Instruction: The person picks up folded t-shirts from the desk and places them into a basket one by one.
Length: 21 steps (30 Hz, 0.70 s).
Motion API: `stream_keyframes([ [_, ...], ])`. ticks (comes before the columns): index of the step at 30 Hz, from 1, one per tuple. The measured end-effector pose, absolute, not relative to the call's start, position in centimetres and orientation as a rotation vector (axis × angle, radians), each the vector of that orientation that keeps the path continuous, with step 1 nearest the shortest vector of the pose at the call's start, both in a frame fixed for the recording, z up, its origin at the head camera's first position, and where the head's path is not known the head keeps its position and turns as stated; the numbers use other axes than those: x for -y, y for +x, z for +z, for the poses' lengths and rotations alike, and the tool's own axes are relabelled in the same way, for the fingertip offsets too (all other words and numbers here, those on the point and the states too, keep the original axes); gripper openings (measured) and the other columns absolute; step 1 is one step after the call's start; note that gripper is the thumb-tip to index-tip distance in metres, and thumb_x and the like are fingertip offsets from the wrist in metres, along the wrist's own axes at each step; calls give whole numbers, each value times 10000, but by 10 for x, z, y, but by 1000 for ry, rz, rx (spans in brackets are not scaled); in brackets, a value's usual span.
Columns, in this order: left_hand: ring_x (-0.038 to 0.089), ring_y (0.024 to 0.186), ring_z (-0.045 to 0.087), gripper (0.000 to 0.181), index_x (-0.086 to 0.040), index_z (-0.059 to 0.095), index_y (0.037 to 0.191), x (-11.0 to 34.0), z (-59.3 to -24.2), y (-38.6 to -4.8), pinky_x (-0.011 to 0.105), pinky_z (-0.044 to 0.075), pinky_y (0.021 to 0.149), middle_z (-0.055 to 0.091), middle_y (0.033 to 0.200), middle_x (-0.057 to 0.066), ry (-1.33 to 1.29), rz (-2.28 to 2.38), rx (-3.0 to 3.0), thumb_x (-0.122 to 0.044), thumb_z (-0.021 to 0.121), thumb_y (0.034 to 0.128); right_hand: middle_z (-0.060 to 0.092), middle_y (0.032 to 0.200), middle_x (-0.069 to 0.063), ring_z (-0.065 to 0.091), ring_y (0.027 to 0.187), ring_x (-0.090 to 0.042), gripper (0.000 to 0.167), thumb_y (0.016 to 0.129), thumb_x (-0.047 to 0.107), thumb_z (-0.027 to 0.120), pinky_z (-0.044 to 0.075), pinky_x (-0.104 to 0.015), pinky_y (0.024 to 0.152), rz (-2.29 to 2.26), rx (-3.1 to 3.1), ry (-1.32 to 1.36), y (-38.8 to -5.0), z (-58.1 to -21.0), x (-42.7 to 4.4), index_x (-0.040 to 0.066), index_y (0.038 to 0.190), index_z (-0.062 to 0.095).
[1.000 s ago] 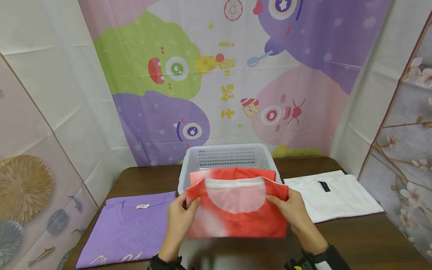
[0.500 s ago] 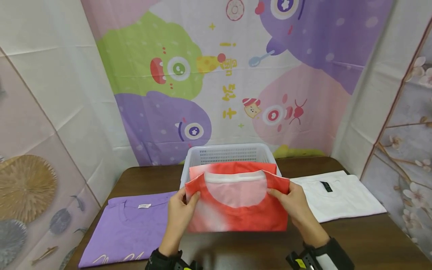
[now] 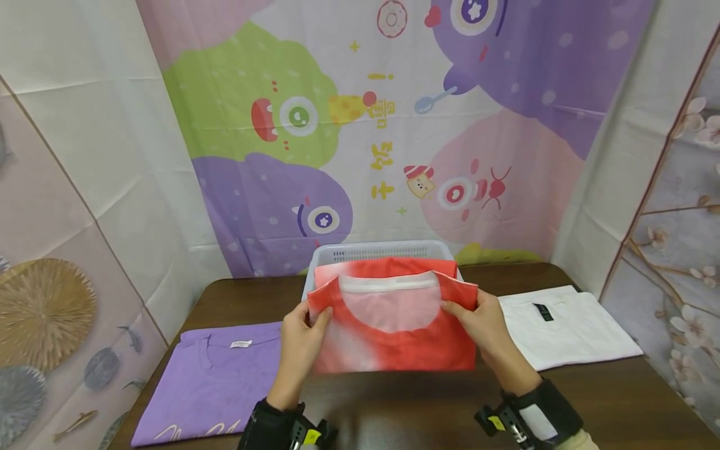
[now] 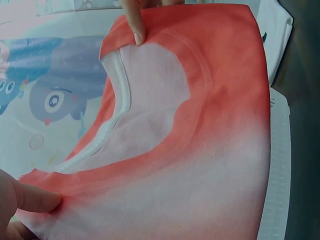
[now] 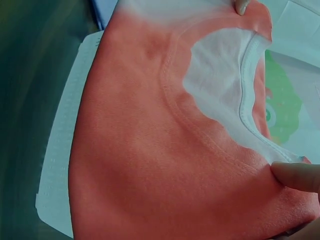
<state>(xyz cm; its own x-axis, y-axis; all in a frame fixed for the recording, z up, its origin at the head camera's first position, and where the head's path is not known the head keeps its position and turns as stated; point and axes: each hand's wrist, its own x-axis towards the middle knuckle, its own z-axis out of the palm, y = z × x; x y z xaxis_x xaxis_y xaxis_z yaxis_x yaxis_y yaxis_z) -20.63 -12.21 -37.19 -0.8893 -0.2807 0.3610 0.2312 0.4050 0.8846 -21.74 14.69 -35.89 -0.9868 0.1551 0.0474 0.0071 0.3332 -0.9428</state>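
1. The left hand point(image 3: 304, 331) is pinching one shoulder of the red shirt point(image 3: 394, 353), its thumb pressing the near face while the fingers are tucking behind, largely out of sight.
2. The right hand point(image 3: 485, 325) is pinching the opposite shoulder in the same way, thumb in front, just beside the neck opening.
3. The two hands are gripping well apart, one on each side of the collar point(image 3: 388, 285), probably so that the cloth is staying flat and the neck is lying wide between them.
4. The red shirt is hanging above the table point(image 3: 405, 409), between the hands and across the near part of the basket point(image 3: 382, 245); whether it is touching the basket, the views are not showing. A second layer is rising behind the collar, so the shirt is seemingly lying folded.
5. The basket is standing behind the hands, roughly midway along the table, likely for easy reach from either side.
6. The purple shirt point(image 3: 216, 381) is lying flat on the person's left and the white shirt point(image 3: 574, 334) on the right, each with its neck label facing up; this spacing is apparently leaving the middle for the hands.
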Motion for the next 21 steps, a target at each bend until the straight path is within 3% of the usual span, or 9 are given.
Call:
stream_keyframes([
  [7,114,571,442,99,76,671,884,121,-369,-214,202,357,506,571,645,146,24,-1446,2207,-3,677,824,633,1119,-254,600,778,-95,388,888,168,664,542,-229,719,1712,2448,-157,-221,-356,-146,-55,1187,557],
  [15,132,586,443,102,84,658,872,120,-363,-219,215,356,511,570,646,156,3,-1433,2185,-5,666,823,624,1159,-265,597,813,-119,404,891,165,657,544,-248,756,1702,2444,-154,-228,-352,-144,-58,1210,550],
  [21,164,635,499,121,91,652,912,120,-361,-223,216,388,543,637,733,214,-13,-1411,2176,2,654,831,623,1171,-274,605,825,-136,411,894,163,651,560,-288,789,1698,2428,-149,-233,-346,-143,-60,1223,547],
])
